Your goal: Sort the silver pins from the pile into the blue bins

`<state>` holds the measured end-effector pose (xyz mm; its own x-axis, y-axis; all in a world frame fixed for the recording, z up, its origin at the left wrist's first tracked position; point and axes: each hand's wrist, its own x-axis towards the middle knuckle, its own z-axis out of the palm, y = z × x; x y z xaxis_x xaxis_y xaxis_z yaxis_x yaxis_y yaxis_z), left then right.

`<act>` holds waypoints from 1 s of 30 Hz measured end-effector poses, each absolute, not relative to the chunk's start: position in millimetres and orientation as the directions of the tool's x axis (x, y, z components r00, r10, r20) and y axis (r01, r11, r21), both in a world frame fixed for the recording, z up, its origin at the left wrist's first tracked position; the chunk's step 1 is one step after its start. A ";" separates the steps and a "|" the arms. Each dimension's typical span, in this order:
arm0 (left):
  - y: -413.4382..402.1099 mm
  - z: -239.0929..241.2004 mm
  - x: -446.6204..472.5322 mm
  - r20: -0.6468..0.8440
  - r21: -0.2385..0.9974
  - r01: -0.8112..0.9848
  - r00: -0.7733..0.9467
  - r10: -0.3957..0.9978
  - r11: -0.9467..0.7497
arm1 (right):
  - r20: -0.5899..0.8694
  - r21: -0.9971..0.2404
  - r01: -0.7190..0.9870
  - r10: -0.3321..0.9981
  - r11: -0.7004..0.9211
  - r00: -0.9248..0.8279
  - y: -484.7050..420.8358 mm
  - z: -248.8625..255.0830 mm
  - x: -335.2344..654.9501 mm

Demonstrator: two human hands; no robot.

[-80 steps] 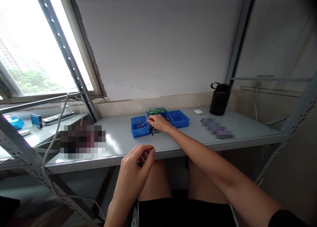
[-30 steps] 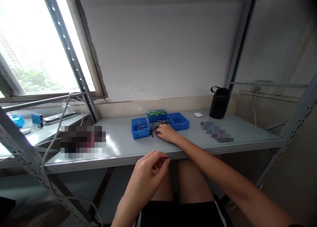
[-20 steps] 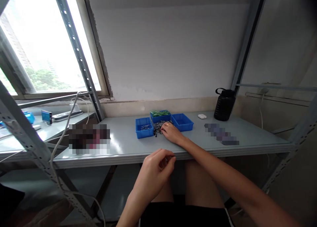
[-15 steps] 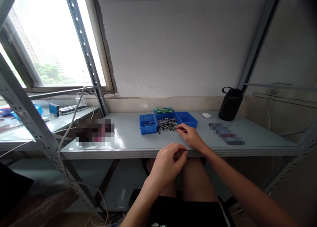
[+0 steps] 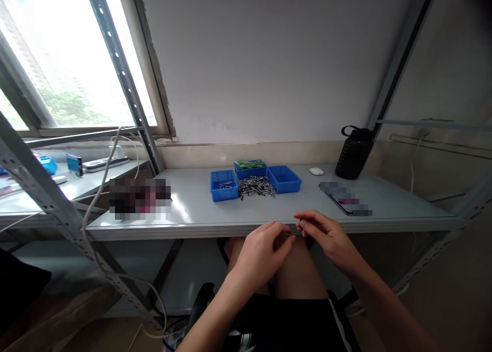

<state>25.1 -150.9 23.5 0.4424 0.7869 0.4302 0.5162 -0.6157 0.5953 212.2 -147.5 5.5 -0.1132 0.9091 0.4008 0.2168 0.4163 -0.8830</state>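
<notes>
My left hand (image 5: 265, 252) is closed in a pinch at the table's front edge. Something small and thin shows at its fingertips, too small to name. Close on its right, my right hand (image 5: 326, 234) is bent inward, thumb and fingers drawn together; what they hold, if anything, I cannot make out. Beyond both hands lies a loose pile of dark and silvery screws (image 5: 257, 186). To its left is a blue bin (image 5: 224, 193) with a few screws in it. Behind the pile sits another blue bin (image 5: 251, 172) holding green packets (image 5: 249, 164), and to the right a third blue bin (image 5: 285, 185).
A phone (image 5: 340, 199) lies on the grey table (image 5: 192, 208) at the right. Behind it are a white case (image 5: 316, 171) and a black bottle (image 5: 354, 154). A blurred-out object (image 5: 140, 199) is at the left, near a metal post (image 5: 123, 70) and a white cable (image 5: 102, 193).
My right hand has moved from the edge of the screw pile back toward me, beside my left hand. The left hand stays pinched in nearly the same place. The view has shifted slightly.
</notes>
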 end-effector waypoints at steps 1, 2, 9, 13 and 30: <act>-152.6 25.0 23.9 0.428 0.600 0.511 0.445 0.786 -0.616 | 0.399 -0.890 0.204 0.913 0.409 -0.091 -149.6 6.6 212.9; -154.7 26.7 22.5 0.425 0.607 0.501 0.451 0.785 -0.616 | 0.398 -0.894 0.192 0.915 0.404 -0.074 -151.6 7.3 213.2; -168.5 36.9 17.7 0.419 0.617 0.468 0.485 0.767 -0.633 | 0.475 -0.859 0.188 0.878 0.476 -0.051 -169.8 8.3 206.6; -171.6 37.7 19.3 0.426 0.588 0.483 0.497 0.756 -0.649 | 0.502 -0.832 0.242 0.863 0.500 -0.056 -176.7 4.0 206.2; -175.5 46.4 12.6 0.445 0.619 0.411 0.518 0.730 -0.669 | 0.564 -0.688 0.434 0.805 0.581 -0.184 -190.3 5.2 211.9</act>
<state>12.6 -175.5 46.4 0.5182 0.7305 0.4448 0.4114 -0.6689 0.6192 211.9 -190.3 5.2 -0.1840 0.8052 0.5638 0.4345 0.5811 -0.6881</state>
